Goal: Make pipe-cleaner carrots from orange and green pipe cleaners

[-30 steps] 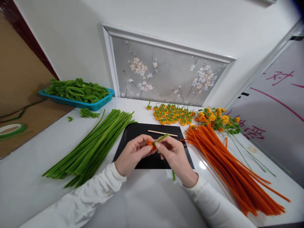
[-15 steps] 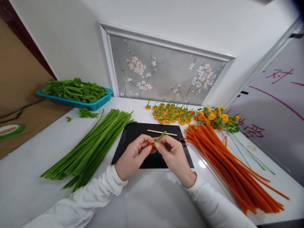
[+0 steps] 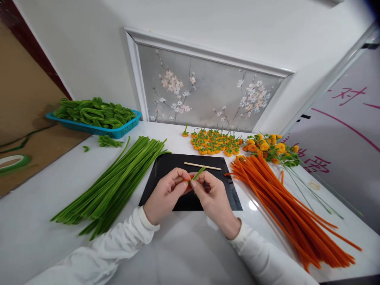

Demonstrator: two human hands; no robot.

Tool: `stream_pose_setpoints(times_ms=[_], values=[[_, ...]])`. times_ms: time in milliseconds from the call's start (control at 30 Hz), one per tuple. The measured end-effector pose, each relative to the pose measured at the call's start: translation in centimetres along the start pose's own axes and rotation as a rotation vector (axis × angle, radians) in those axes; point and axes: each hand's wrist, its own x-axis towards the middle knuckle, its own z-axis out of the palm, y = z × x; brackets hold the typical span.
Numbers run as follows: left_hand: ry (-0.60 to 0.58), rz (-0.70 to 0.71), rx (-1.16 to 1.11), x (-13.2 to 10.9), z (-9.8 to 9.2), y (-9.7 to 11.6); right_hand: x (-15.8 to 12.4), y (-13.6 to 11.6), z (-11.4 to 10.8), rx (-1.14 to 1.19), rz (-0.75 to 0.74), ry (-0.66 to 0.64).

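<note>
Above a black mat [image 3: 166,166], my two hands meet at the fingertips. My left hand [image 3: 168,193] pinches a small orange pipe-cleaner flower [image 3: 187,179], mostly hidden by the fingers. Between the thumb and fingers of my right hand [image 3: 212,198] is a short green pipe cleaner [image 3: 198,173], slanting up to the right, its lower end against the orange flower. A thin pale wooden stick [image 3: 202,166] lies on the mat just beyond my hands.
Green pipe cleaners [image 3: 115,186] lie left, orange ones [image 3: 285,209] right. A blue basket [image 3: 97,130] of green pieces stands back left. Small orange flower heads [image 3: 215,141] and finished stemmed flowers [image 3: 267,146] lie at the back. Green tape [image 3: 14,162] rests far left.
My right hand has shifted slightly left, and the green pipe cleaner's upper end has moved left and a little down. My left hand has barely moved.
</note>
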Motion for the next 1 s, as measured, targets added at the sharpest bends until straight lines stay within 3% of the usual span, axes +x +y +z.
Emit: stream_pose_setpoints(times_ms=[133, 267, 433, 733, 833, 1000], values=[[0.014, 0.062, 0.084, -0.2, 0.4, -0.3, 0.1, 0.1, 0.2, 0.088, 0.057, 0.051], [0.025, 0.079, 0.131, -0.4, 0.6, -0.3, -0.1, 0.1, 0.3, 0.026, -0.007, 0.065], [0.046, 0.022, 0.082, -0.4, 0.5, 0.1, -0.4, 0.1, 0.1, -0.156, -0.159, 0.036], [0.119, -0.149, -0.183, 0.1, 0.1, 0.2, 0.9, 0.2, -2.2, -0.216, -0.102, -0.044], [0.13, -0.216, -0.262, 0.2, -0.1, 0.3, 1.1, 0.1, -3.4, -0.349, -0.21, -0.026], [0.097, -0.243, -0.192, 0.2, 0.1, 0.8, 1.2, -0.6, -4.1, -0.678, -0.617, -0.113]])
